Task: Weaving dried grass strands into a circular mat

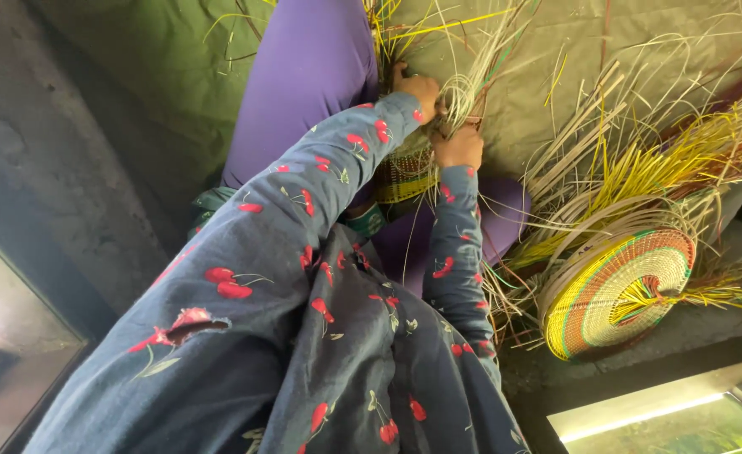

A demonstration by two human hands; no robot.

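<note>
My left hand (pixel 422 89) is closed around a bunch of pale and yellow grass strands (pixel 477 69) that fan upward. Just below it, my right hand (pixel 459 148) grips the rim of a partly woven basket piece (pixel 404 173) with a yellow, green and brown pattern. The piece rests against my purple-clad leg (pixel 312 76). Both sleeves are dark blue with red cherries. My arms and hands hide much of the woven piece.
A round woven disc (pixel 620 291) in yellow, green and orange rings lies to the right. Loose bundles of yellow and pale strips (pixel 657 160) spread around it. A green cloth (pixel 136 67) covers the floor, and a grey concrete ledge (pixel 68 219) runs on the left.
</note>
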